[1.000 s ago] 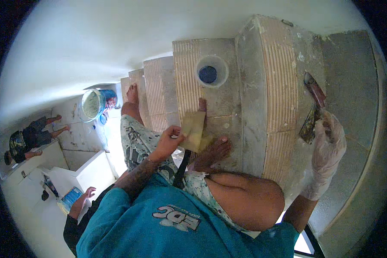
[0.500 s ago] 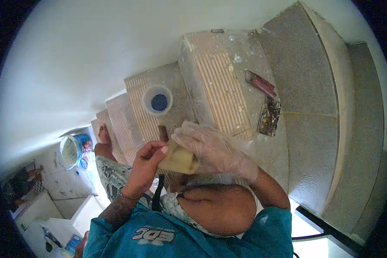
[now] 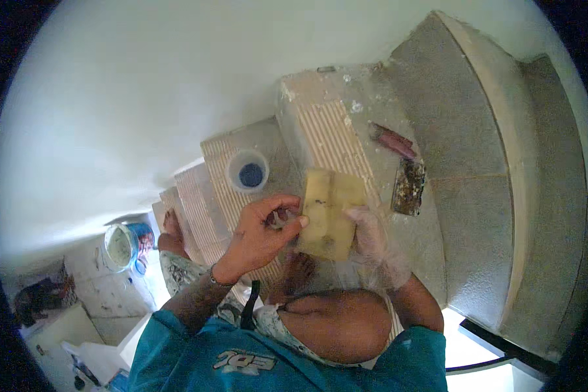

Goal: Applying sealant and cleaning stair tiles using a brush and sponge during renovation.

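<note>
I hold a creased yellow sheet [image 3: 333, 219] between my hands: my bare left hand [image 3: 258, 228] pinches its left edge, and my right hand [image 3: 372, 248] (in a clear glove [image 3: 387, 261]) grips the right. Far left, a translucent tub [image 3: 262, 161], dark blue inside, stands on a stair step [image 3: 282, 157]; far right lies a red-handled scraper [image 3: 408, 184].

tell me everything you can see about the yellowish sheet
The yellowish sheet looks thin, matte and roughly rectangular, perhaps paper, with a crease down its middle and a few dark smudges. It is opened out, its marked face toward the camera, held above the stairs. The bare left hand holds its left edge; the gloved right hand holds its right edge.
</note>
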A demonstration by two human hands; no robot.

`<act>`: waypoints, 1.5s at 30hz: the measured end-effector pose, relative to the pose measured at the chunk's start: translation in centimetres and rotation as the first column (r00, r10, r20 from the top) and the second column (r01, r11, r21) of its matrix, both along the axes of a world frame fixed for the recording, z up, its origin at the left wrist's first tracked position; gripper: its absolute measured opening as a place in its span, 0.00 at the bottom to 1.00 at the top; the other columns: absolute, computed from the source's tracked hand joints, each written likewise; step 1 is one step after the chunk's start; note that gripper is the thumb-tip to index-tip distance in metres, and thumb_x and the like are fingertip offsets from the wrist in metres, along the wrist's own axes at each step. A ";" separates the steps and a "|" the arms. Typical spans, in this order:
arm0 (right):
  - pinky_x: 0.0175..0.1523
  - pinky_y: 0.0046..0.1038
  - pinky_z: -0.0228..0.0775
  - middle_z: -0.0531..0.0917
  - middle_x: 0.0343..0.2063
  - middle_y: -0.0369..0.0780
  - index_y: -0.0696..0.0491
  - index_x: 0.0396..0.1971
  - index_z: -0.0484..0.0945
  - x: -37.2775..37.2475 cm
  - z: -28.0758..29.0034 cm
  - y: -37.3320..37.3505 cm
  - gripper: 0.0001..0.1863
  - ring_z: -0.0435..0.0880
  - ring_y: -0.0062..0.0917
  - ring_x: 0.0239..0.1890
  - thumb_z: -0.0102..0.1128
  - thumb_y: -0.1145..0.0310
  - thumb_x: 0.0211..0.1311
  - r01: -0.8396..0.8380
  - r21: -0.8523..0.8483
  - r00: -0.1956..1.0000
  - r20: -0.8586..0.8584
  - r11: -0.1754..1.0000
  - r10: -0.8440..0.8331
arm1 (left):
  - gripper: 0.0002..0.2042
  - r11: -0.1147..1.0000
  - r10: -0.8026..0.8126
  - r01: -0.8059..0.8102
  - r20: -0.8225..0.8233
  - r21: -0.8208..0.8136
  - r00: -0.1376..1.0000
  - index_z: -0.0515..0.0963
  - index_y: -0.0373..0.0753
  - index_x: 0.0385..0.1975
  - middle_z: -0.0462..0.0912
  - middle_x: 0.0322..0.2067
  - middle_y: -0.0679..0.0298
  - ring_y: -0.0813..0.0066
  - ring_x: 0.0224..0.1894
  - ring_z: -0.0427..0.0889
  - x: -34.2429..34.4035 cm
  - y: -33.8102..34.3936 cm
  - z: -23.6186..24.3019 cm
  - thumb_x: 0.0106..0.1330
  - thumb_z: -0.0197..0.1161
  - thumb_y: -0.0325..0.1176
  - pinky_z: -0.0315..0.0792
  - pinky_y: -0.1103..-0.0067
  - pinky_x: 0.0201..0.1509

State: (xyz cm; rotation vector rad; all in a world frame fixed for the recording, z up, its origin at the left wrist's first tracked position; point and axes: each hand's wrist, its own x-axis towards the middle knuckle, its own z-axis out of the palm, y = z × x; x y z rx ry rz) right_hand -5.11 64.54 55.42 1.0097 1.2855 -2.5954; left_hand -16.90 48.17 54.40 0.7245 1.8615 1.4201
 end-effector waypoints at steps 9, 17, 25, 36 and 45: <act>0.50 0.38 0.72 0.73 0.49 0.45 0.59 0.56 0.60 2.5 0.5 2.5 0.32 0.77 0.35 0.47 0.52 0.58 0.54 0.205 -0.300 0.920 -0.265 0.932 -0.288 | 0.12 0.990 0.013 0.059 -0.498 0.128 0.867 0.79 0.38 0.37 0.78 0.29 0.60 0.65 0.34 0.76 0.3 6.7 1.5 0.52 0.64 0.31 0.68 0.73 0.44; 0.42 0.31 0.74 0.78 0.41 0.42 0.59 0.49 0.67 6.2 5.0 9.6 0.22 0.80 0.29 0.41 0.51 0.62 0.58 0.597 0.315 0.801 -0.185 0.738 -0.569 | 0.10 0.956 0.034 0.182 -0.702 0.231 0.711 0.79 0.40 0.35 0.73 0.33 0.56 0.60 0.39 0.71 -1.5 15.6 2.3 0.52 0.64 0.33 0.66 0.69 0.45; 0.39 0.39 0.71 0.79 0.34 0.54 0.59 0.44 0.68 7.7 7.4 9.8 0.19 0.80 0.46 0.37 0.55 0.64 0.58 0.061 0.998 0.885 -0.049 0.011 -0.463 | 0.10 0.975 -0.090 0.222 -0.929 -0.008 0.360 0.77 0.41 0.30 0.72 0.32 0.59 0.63 0.38 0.67 -2.1 21.2 -1.1 0.47 0.63 0.33 0.60 0.69 0.42; 0.37 0.42 0.71 0.78 0.35 0.48 0.54 0.41 0.69 4.8 6.9 9.8 0.16 0.77 0.46 0.38 0.58 0.68 0.51 -0.229 0.916 0.954 0.143 -0.329 -0.265 | 0.10 0.957 -0.082 0.290 -0.941 0.017 0.329 0.75 0.37 0.32 0.70 0.33 0.57 0.63 0.40 0.65 -2.8 20.6 -2.6 0.50 0.60 0.31 0.58 0.69 0.44; 0.38 0.38 0.74 0.76 0.33 0.44 0.54 0.35 0.70 -0.6 4.7 11.8 0.14 0.78 0.39 0.37 0.60 0.67 0.49 -0.462 0.770 0.879 0.331 -0.440 -0.344 | 0.14 0.943 -0.211 0.325 -0.876 -0.066 0.433 0.75 0.41 0.37 0.73 0.35 0.59 0.60 0.44 0.67 -2.8 20.4 -3.0 0.48 0.61 0.34 0.59 0.67 0.49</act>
